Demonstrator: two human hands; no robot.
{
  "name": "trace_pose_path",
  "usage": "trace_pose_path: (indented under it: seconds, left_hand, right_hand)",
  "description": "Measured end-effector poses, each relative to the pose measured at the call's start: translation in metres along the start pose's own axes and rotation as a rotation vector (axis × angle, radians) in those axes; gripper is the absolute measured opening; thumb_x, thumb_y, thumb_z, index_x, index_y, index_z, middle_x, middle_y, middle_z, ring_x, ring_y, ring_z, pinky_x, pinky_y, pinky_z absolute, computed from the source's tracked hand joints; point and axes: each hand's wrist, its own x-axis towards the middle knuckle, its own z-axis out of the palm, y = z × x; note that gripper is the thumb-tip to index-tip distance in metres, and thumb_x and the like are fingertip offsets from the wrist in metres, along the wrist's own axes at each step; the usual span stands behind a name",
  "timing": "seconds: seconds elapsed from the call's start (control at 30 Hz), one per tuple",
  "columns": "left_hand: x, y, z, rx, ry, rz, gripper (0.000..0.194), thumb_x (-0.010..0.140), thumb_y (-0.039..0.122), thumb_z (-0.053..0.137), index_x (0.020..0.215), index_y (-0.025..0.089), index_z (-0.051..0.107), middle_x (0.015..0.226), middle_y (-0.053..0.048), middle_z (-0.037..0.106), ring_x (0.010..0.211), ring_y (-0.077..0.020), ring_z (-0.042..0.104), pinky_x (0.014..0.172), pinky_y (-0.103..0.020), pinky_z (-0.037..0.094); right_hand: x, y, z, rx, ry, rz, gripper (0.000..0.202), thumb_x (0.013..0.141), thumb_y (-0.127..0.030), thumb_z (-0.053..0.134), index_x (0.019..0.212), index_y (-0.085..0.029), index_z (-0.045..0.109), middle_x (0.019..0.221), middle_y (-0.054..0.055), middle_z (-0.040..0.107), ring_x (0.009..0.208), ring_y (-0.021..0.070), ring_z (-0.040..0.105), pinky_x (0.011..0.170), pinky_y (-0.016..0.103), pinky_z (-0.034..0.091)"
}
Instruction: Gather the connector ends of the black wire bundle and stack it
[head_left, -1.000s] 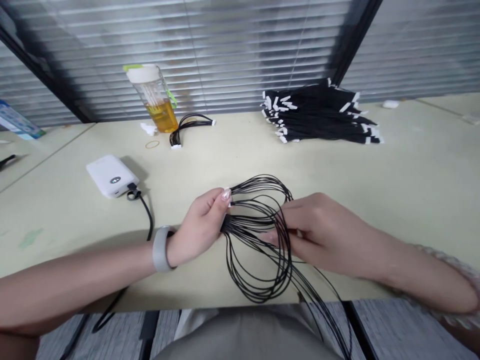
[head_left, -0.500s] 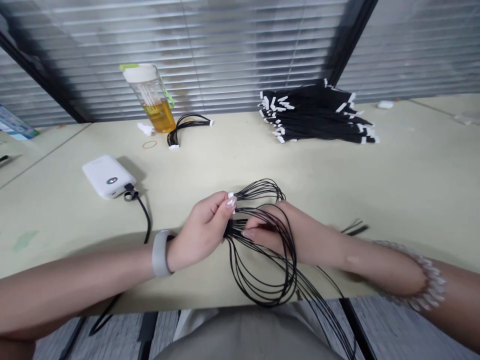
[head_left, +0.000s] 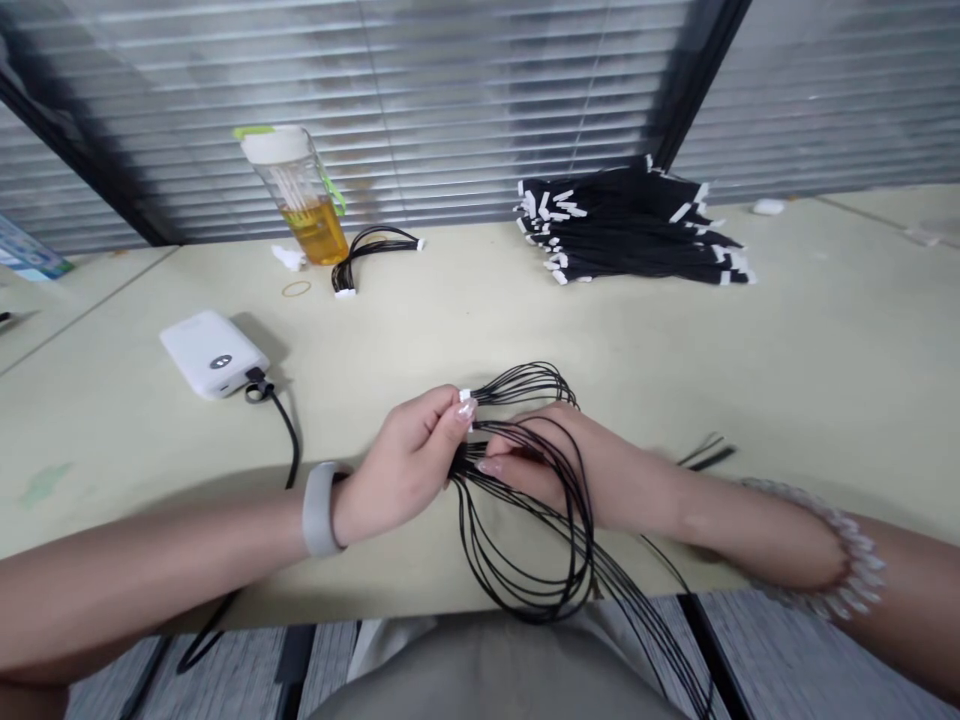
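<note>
My left hand (head_left: 409, 460) is closed on a bunch of thin black wires (head_left: 525, 585), with a white connector (head_left: 466, 396) showing at the thumb and fingertip. The wires loop out to the right and around my right hand (head_left: 559, 465), and some trail down over the table's front edge. My right hand has its fingers curled around part of the wires, thumb and finger pinched close to my left hand. The wire loops partly hide its fingers.
A pile of black cables with white connectors (head_left: 637, 235) lies at the back right. At the back left stand a bottle (head_left: 319, 225) and a short cable harness (head_left: 360, 255). A white power bank (head_left: 214, 350) with a black cord lies left.
My right hand has shifted very slightly, and the wire loops around it have moved a little. Both hands keep their hold on the wires.
</note>
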Motion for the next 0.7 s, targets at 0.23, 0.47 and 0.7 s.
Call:
trace_pose_path:
  seconds: [0.23, 0.47, 0.7]
  left_hand:
    - [0.000, 0.001, 0.000, 0.011, -0.012, 0.005, 0.034, 0.094, 0.033, 0.036, 0.064, 0.019, 0.036, 0.059, 0.005, 0.033, 0.053, -0.0092, 0.031, 0.048, -0.022, 0.030]
    - [0.000, 0.001, -0.001, 0.001, -0.014, 0.007, 0.036, 0.094, 0.036, 0.036, 0.063, 0.019, 0.036, 0.057, 0.005, 0.034, 0.052, -0.0094, 0.032, 0.047, -0.022, 0.030]
    - [0.000, 0.001, -0.001, 0.003, -0.001, -0.006, 0.036, 0.095, 0.037, 0.035, 0.064, 0.019, 0.038, 0.057, 0.004, 0.035, 0.052, -0.0097, 0.033, 0.048, -0.023, 0.031]
  right_hand:
    - [0.000, 0.001, 0.001, 0.033, -0.022, 0.012, 0.017, 0.084, -0.021, 0.049, 0.067, -0.017, 0.050, 0.062, -0.005, 0.051, 0.060, 0.0082, 0.045, 0.059, 0.021, 0.038]
    - [-0.002, -0.004, -0.005, 0.030, -0.045, 0.035, 0.010, 0.081, -0.015, 0.050, 0.071, -0.017, 0.052, 0.064, -0.005, 0.055, 0.060, 0.0077, 0.049, 0.059, 0.020, 0.039]
    - [-0.007, -0.013, -0.014, -0.074, -0.063, 0.090, 0.013, 0.084, -0.017, 0.048, 0.071, -0.017, 0.049, 0.065, -0.003, 0.055, 0.060, 0.0087, 0.047, 0.056, 0.023, 0.037]
